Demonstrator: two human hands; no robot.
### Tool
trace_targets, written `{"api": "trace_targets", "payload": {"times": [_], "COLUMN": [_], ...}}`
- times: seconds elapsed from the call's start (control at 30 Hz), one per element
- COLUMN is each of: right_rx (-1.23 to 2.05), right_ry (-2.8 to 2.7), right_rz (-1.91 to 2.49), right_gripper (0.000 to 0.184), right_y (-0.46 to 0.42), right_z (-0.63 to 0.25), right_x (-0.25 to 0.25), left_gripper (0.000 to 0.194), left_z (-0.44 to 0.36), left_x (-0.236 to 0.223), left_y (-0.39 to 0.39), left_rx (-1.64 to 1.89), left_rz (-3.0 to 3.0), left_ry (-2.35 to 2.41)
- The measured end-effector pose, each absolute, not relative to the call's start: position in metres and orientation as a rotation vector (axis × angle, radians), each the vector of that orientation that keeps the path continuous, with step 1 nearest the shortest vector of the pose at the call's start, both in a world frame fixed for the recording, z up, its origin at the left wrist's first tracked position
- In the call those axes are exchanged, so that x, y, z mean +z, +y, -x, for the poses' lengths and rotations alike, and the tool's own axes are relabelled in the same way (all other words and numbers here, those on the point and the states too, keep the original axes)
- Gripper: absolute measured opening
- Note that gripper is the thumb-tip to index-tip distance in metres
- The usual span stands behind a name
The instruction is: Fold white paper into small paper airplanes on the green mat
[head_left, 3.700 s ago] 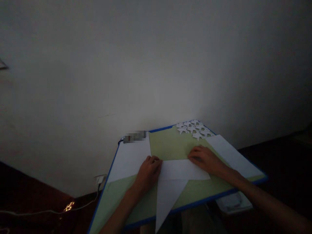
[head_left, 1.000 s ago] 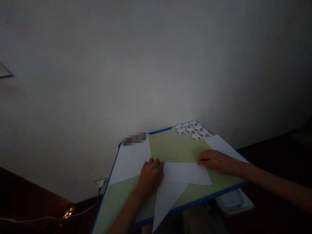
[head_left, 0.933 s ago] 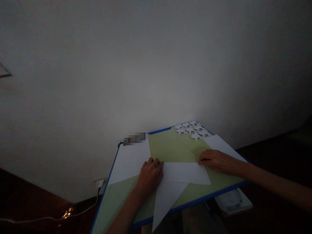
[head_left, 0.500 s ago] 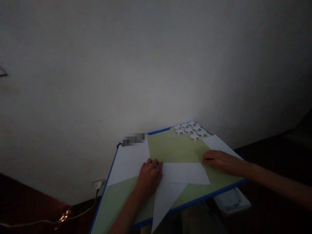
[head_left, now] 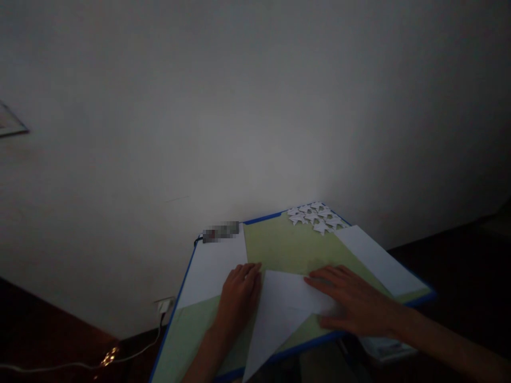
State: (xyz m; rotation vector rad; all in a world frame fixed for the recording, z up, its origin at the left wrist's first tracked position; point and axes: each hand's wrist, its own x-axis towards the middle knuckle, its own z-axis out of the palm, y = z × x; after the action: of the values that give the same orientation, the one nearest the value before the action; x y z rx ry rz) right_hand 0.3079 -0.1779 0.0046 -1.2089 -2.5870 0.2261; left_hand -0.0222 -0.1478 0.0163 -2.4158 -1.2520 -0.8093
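Observation:
A folded white sheet of paper (head_left: 279, 303) lies on the green-topped table, one long point of it reaching over the front edge. My left hand (head_left: 241, 292) rests at the paper's left edge, fingers loosely bent and close together near its upper left corner. Across the paper's right part lies my right hand (head_left: 347, 298), fingers spread and thumb apart, covering that end of the sheet. Whether the left fingertips press on the paper is hard to see in the dim light.
Several white paper stars (head_left: 313, 215) lie at the back right of the blue-edged table (head_left: 275, 242). White sheets lie at the left (head_left: 215, 266) and right (head_left: 383, 260). A blurred object (head_left: 221, 231) sits at the back left. A white cable (head_left: 136, 351) runs from a wall plug (head_left: 163, 306).
My right hand has moved left and onto the paper, its fingers now spread. The left hand has stayed near the left edge. The camera view has shifted slightly.

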Motion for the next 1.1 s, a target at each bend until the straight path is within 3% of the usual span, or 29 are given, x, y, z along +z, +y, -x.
{"api": "trace_targets", "payload": {"times": [0.23, 0.4, 0.47, 0.67, 0.73, 0.83, 1.0, 1.1], "right_rx": [0.037, -0.068, -0.134, -0.213, -0.188, -0.103, 0.234, 0.404], "right_ry": [-2.570, -2.551, -2.561, -2.579, -2.564, -2.505, -2.359, -2.288], "right_rz": [1.172, 1.133, 1.107, 1.096, 1.138, 1.211, 1.284, 1.294], "right_gripper": [0.047, 0.068, 0.068, 0.035, 0.031, 0.040, 0.034, 0.034], "right_y": [-0.186, -0.188, -0.187, -0.193, -0.196, -0.195, -0.164, -0.139], "right_z": [-0.301, -0.300, -0.303, -0.300, -0.296, -0.293, -0.275, -0.252], "right_x": [0.006, -0.002, -0.006, 0.001, 0.008, 0.017, 0.025, 0.026], "left_gripper": [0.022, 0.029, 0.037, 0.036, 0.037, 0.036, 0.016, 0.015], "left_z": [0.022, 0.024, 0.028, 0.042, 0.043, 0.040, 0.025, 0.016], "left_x": [0.016, -0.024, -0.033, -0.021, -0.010, 0.005, 0.016, 0.020], "left_y": [-0.215, -0.237, -0.238, -0.240, -0.242, -0.247, -0.238, -0.203], "left_rx": [-0.667, -0.684, -0.673, -0.509, -0.455, -0.458, -0.673, -0.825], "left_rz": [2.549, 2.512, 2.505, 2.548, 2.596, 2.678, 2.788, 2.648], "left_ry": [-1.323, -1.113, -1.023, -0.872, -0.893, -1.015, -1.297, -1.632]}}
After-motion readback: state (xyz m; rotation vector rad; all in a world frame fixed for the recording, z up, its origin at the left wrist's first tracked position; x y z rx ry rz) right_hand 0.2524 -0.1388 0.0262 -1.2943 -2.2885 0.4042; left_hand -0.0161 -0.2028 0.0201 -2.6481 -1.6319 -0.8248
